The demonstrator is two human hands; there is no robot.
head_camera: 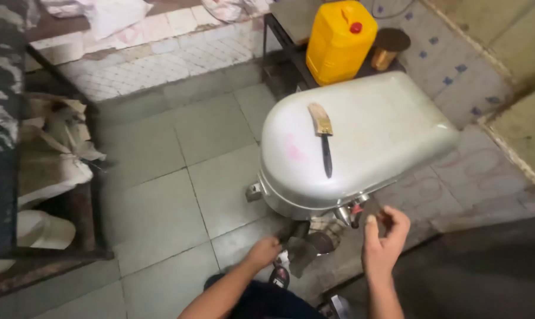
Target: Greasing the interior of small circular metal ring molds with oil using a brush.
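Observation:
A large grey metal machine housing [368, 136] stands on the tiled floor in front of me. A knife [323, 133] with a wooden handle and dark blade lies on top of it. My left hand [264, 251] reaches under the housing's near edge and closes on a dark part [306, 239] beneath it. My right hand [385, 242] is raised just below the housing's rim, fingers curled around a small dark object [381, 214] beside a red-tipped fitting [356, 210].
A yellow plastic jerrycan [340, 41] with a red cap sits on a low dark stand [279, 35] behind the machine, next to a round brown item [388, 46]. Crumpled paper and sacks [54, 147] lie under a bench at left. A raised tiled ledge [155, 53] runs along the back.

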